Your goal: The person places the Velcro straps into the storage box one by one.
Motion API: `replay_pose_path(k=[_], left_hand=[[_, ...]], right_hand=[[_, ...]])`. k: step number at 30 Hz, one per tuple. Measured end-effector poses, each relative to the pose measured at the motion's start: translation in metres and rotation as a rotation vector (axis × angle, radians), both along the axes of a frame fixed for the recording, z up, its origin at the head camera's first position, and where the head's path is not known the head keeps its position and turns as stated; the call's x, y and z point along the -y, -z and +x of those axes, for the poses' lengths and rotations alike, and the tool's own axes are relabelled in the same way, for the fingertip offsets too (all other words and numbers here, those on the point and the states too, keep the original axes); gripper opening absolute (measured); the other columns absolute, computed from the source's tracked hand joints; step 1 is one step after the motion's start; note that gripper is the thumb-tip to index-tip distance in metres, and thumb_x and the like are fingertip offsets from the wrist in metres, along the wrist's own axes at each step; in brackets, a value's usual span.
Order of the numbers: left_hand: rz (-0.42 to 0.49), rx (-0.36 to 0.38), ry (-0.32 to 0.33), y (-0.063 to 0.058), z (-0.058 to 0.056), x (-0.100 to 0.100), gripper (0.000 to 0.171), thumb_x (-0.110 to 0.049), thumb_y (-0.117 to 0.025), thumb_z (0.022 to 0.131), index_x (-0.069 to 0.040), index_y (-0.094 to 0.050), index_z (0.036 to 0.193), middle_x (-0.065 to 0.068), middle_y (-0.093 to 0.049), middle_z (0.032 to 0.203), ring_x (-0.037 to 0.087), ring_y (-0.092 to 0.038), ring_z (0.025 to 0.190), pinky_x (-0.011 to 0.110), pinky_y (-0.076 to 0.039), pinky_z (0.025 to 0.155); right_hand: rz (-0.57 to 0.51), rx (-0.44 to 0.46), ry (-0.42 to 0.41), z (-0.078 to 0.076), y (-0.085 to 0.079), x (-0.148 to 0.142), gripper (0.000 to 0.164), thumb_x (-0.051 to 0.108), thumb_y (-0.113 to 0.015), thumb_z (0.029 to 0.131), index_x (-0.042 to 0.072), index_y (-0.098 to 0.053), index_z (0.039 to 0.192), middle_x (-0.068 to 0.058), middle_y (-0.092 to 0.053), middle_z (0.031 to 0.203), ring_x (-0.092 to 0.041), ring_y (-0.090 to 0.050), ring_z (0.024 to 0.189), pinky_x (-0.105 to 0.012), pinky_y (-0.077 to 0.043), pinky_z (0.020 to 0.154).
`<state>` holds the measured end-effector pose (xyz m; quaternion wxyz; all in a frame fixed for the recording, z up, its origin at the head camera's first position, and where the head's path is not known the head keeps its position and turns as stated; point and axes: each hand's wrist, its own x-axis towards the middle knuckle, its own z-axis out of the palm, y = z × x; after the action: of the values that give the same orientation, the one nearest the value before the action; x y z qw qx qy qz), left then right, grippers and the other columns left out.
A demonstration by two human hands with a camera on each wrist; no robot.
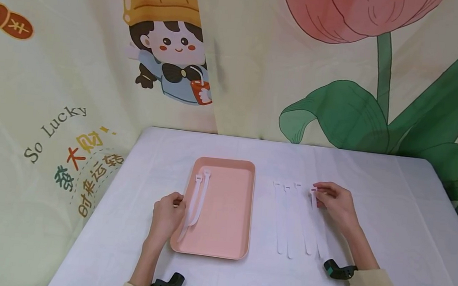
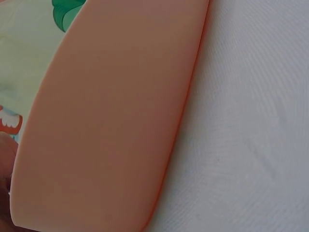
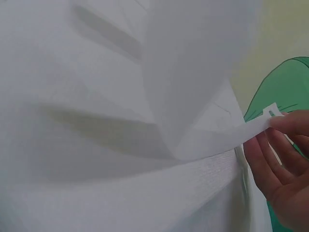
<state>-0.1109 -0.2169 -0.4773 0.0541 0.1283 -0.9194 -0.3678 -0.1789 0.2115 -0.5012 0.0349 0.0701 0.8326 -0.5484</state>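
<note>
My right hand (image 1: 336,206) pinches a white flat strap (image 3: 236,137) near its slotted head, between thumb and fingers. The strap's tail hangs down toward the tablecloth, blurred and close to the camera in the right wrist view. To its left, several similar white straps (image 1: 294,218) lie side by side on the cloth. My left hand (image 1: 168,217) is at the left rim of a pink rectangular tray (image 1: 227,207), fingers curled on the edge. Inside that tray, along its left side, lie white straps (image 1: 203,196), partly hidden by the hand. The left wrist view shows mostly the tray's outer wall (image 2: 111,116).
A white cloth (image 1: 261,284) covers the table. Behind it hangs a printed curtain (image 1: 248,71) with a cartoon figure and a large flower. Black wrist cameras (image 1: 170,284) sit on both wrists, low over the cloth.
</note>
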Motion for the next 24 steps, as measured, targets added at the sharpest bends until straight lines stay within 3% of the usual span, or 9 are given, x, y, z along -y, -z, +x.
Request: replay_pose_path(k=[15,24], left_hand=[[0.002,-0.019,0.006,0.002,0.0,0.001,0.017,-0.001,-0.061,0.095,0.006,-0.073,0.104,0.021,-0.075,0.094,0.031,-0.073,0.082,0.04,-0.059,0.069],[0.002,-0.02,0.011,0.001,0.0,0.001,0.016,-0.001,-0.062,0.094,0.006,-0.073,0.103,0.021,-0.075,0.094,0.031,-0.073,0.082,0.04,-0.059,0.068]], right_hand=[[0.01,-0.039,0.015,0.0,-0.009,0.001,0.03,0.015,-0.064,0.102,0.005,-0.065,0.13,-0.018,-0.068,0.121,-0.02,-0.067,0.092,-0.022,-0.058,0.074],[-0.007,-0.105,-0.001,0.001,-0.017,-0.005,0.038,0.026,-0.068,0.1,0.007,-0.064,0.134,-0.019,-0.066,0.124,-0.017,-0.068,0.093,-0.027,-0.061,0.072]])
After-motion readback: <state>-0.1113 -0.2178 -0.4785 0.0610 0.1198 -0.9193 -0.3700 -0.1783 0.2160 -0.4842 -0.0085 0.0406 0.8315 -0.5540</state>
